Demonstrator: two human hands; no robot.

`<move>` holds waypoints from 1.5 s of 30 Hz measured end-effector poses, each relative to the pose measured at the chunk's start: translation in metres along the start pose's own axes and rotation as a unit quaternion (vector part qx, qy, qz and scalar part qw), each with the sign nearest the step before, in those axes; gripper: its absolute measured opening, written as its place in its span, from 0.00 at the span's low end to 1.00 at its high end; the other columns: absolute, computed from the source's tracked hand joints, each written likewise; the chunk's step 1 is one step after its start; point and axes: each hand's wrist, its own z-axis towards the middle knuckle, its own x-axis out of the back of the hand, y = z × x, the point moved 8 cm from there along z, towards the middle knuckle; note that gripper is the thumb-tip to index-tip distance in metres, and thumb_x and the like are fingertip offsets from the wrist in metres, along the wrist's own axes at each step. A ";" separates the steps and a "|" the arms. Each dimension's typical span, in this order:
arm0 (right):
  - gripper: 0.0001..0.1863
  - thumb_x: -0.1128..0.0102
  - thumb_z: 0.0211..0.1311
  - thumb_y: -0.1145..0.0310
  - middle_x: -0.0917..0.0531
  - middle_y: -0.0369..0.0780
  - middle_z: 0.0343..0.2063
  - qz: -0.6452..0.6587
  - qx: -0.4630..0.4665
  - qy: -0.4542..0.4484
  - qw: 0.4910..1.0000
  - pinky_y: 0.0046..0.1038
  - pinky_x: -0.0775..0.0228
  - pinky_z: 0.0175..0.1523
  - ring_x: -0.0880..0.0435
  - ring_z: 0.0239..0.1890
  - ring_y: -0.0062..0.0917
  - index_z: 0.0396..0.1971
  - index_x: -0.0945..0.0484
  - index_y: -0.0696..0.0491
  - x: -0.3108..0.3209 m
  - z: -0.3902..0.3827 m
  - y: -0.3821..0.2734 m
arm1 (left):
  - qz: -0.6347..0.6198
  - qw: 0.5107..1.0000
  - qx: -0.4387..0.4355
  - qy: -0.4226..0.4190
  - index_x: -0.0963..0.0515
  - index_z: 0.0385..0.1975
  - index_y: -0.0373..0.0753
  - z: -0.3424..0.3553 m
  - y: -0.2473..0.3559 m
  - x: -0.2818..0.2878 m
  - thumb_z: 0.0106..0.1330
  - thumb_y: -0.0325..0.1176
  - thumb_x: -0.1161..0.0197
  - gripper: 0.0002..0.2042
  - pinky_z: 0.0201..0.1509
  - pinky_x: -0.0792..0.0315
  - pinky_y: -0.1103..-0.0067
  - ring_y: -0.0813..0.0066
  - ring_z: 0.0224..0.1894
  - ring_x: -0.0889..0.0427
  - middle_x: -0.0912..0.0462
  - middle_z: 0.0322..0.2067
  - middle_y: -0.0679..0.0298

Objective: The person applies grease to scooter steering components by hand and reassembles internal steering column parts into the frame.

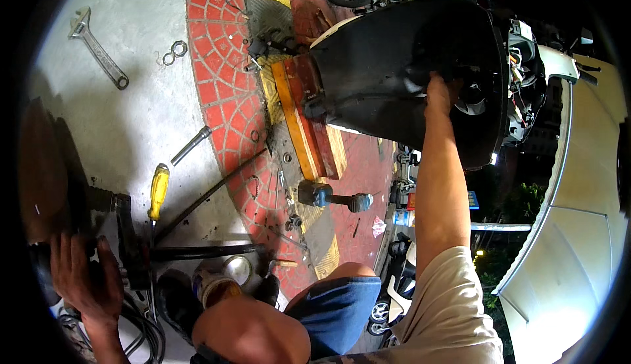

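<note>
My right hand [442,93] reaches up and grips the lower edge of a black scooter body panel [388,62], fingers curled behind it. My left hand [82,278] rests low at the left on a dark round part [46,269] on the ground, fingers spread over it, next to a black bracket [128,232] and black cables [148,328]. A yellow-handled screwdriver [158,190] lies just above that hand. My knees [253,328] and blue shorts [338,305] fill the lower middle.
An adjustable wrench [98,48] and two metal rings [174,52] lie on the grey concrete at the upper left. A socket extension [192,144], a long black rod [210,196], a small mallet [332,196] and a tin [235,269] lie around the red paving. A white scooter fairing [578,200] stands at right.
</note>
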 end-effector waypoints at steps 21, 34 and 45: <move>0.49 0.38 0.61 0.48 0.23 0.57 0.62 -0.373 0.054 -0.104 0.920 0.49 0.31 0.68 0.23 0.65 0.51 0.75 0.47 0.57 0.007 -0.020 -0.050 | -0.044 0.998 -0.009 0.035 0.25 0.30 0.32 0.010 0.011 0.014 0.63 0.24 0.37 0.04 0.46 0.28 0.57 0.45 0.36 0.23 0.25 0.30 0.50; 0.26 0.38 0.64 0.57 0.21 0.47 0.64 -0.600 0.114 -0.197 0.767 0.43 0.28 0.67 0.22 0.66 0.43 0.59 0.19 0.53 0.009 -0.021 -0.070 | -0.063 0.996 0.009 0.059 0.25 0.30 0.35 0.003 0.001 0.014 0.62 0.24 0.34 0.05 0.44 0.26 0.63 0.52 0.34 0.21 0.23 0.29 0.53; 0.17 0.39 0.66 0.60 0.12 0.42 0.53 -0.716 0.227 -0.212 0.625 0.41 0.18 0.55 0.13 0.56 0.37 0.49 0.12 0.50 -0.010 -0.030 -0.084 | -0.065 0.995 0.008 0.077 0.26 0.29 0.35 0.008 0.005 0.018 0.61 0.25 0.35 0.06 0.37 0.30 0.63 0.50 0.33 0.25 0.28 0.28 0.53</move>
